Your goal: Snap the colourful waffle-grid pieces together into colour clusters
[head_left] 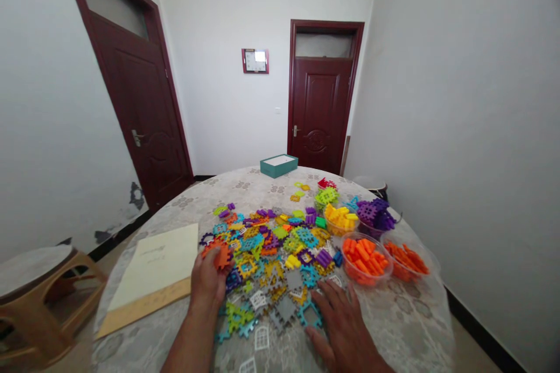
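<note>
At the left edge of a spread of plastic building pieces, my left hand (209,275) is closed on an orange gear-edged piece (222,254). My right hand (339,317) lies palm down at the near right of the spread, fingers apart, beside a light-blue gear-edged frame (310,315). Between the hands are grey gear-edged plates (283,310), white window pieces (259,299) and a lime-green piece (237,316). Yellow, purple, blue and orange pieces are mixed farther back, many overlapping.
On the right stand clear tubs of orange blocks (366,256), orange flat pieces (406,259), yellow blocks (341,218) and purple pieces (375,214). A cream folder (153,262) lies at left. A teal box (279,166) sits at the far table edge, and a stool (39,297) stands left.
</note>
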A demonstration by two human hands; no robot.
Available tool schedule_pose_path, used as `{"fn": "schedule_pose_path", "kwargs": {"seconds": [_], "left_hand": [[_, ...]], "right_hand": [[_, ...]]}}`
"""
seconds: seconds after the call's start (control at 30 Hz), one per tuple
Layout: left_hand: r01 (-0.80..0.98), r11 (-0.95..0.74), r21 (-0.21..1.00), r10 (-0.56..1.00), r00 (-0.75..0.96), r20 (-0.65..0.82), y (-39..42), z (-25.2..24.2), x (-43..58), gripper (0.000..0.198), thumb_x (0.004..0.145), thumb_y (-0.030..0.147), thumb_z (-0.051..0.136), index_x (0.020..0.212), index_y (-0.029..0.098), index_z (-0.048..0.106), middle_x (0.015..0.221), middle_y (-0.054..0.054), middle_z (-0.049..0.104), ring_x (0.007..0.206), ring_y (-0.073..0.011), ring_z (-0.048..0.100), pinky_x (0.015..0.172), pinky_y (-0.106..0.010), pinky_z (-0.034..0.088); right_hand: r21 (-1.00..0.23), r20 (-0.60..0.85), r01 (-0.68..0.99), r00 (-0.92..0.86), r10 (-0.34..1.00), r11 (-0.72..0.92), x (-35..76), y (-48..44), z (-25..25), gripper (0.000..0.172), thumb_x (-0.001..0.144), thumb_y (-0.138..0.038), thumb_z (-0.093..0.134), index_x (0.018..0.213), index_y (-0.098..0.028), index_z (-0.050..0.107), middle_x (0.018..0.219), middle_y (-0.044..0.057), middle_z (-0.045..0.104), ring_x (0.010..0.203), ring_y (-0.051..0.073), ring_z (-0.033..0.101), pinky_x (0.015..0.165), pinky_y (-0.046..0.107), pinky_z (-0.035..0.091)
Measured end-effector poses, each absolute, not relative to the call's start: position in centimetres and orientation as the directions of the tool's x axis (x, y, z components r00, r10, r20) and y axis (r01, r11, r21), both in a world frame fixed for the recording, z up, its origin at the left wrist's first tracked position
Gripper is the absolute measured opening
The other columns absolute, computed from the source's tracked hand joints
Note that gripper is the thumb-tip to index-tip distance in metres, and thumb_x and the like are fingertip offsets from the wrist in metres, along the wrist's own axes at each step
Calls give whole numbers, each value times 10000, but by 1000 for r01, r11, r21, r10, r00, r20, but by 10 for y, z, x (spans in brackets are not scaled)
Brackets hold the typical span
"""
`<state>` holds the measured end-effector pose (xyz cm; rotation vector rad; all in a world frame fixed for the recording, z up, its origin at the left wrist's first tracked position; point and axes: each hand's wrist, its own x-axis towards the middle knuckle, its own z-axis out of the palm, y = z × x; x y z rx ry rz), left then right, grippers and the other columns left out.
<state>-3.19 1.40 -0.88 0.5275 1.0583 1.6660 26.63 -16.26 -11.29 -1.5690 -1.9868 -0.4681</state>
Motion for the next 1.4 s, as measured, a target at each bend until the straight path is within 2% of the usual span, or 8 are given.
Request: {"fn": "schedule_pose_path", "kwargs": {"seconds": [0.17, 0.33, 0.5, 0.67, 0.87, 1.03, 1.2, 1.4], "left_hand": [[-529, -81, 845, 929, -347, -127, 15, -8, -31, 228, 793, 186, 707, 1000, 207, 613, 925, -33, 691, 753, -197, 718, 514, -264, 571], [-491, -101, 866, 940, -333, -79, 15, -12, -29, 217, 824, 230, 721, 1012, 219, 612, 967, -30, 692, 812, -209, 751, 534, -268, 592], [-482, -114, 869, 948, -314, -50, 12, -8, -25, 214, 845, 235, 692, 1038, 206, 604, 993, -43, 702, 762, -207, 754, 486, -260, 582], [-491, -118, 863, 953, -301, -41, 10, -4, -24, 233, 839, 209, 693, 1057, 202, 610, 1017, -61, 710, 765, -229, 758, 452, -271, 581], [-505, -94, 858, 951, -300, -72, 10, -3, -24, 201, 850, 199, 676, 1044, 201, 621, 987, -56, 711, 735, -208, 746, 451, -254, 569], [-498, -96, 862, 954, -294, -64, 8, -1, -24, 182, 862, 222, 667, 1037, 194, 625, 958, -54, 714, 729, -203, 736, 459, -260, 574], [-505, -89, 858, 962, -266, -57, 8, -5, -23, 202, 845, 230, 680, 1040, 194, 641, 978, -57, 713, 765, -213, 744, 466, -257, 579], [-505, -95, 858, 970, -242, -35, 11, -6, -21, 207, 827, 226, 680, 1024, 185, 632, 952, -42, 693, 756, -210, 743, 481, -263, 591]], "right_hand": [[-84, 651, 967, -128, 748, 239, 266, -164, -110, 475, 976, -462, 650, 1415, -301, 563, 1482, 104, 614, 1368, 380, 556, 1173, 676, 330], [-122, 641, 965, -101, 761, 231, 262, -164, -111, 502, 938, -426, 687, 1405, -296, 560, 1496, 115, 600, 1390, 383, 538, 1158, 661, 377], [-115, 632, 952, -150, 760, 283, 261, -166, -111, 546, 899, -382, 709, 1414, -274, 565, 1530, 127, 571, 1413, 383, 518, 1168, 636, 392], [-107, 615, 950, -168, 770, 293, 262, -166, -110, 551, 895, -410, 714, 1414, -279, 586, 1518, 118, 588, 1398, 384, 536, 1155, 609, 413], [-110, 613, 950, -168, 772, 294, 263, -165, -111, 527, 923, -453, 693, 1415, -293, 589, 1520, 114, 586, 1403, 385, 528, 1140, 609, 425], [-112, 642, 965, -111, 758, 236, 262, -163, -116, 506, 930, -443, 686, 1408, -311, 590, 1527, 106, 579, 1431, 409, 494, 1176, 669, 358], [-137, 543, 956, -147, 827, 260, 259, -172, -98, 578, 932, -462, 681, 1470, -294, 553, 1587, 113, 516, 1486, 379, 431, 1207, 638, 351], [-199, 425, 930, -201, 882, 308, 258, -178, -73, 626, 923, -463, 699, 1475, -205, 554, 1591, 168, 487, 1516, 363, 377, 1226, 638, 321]]}}
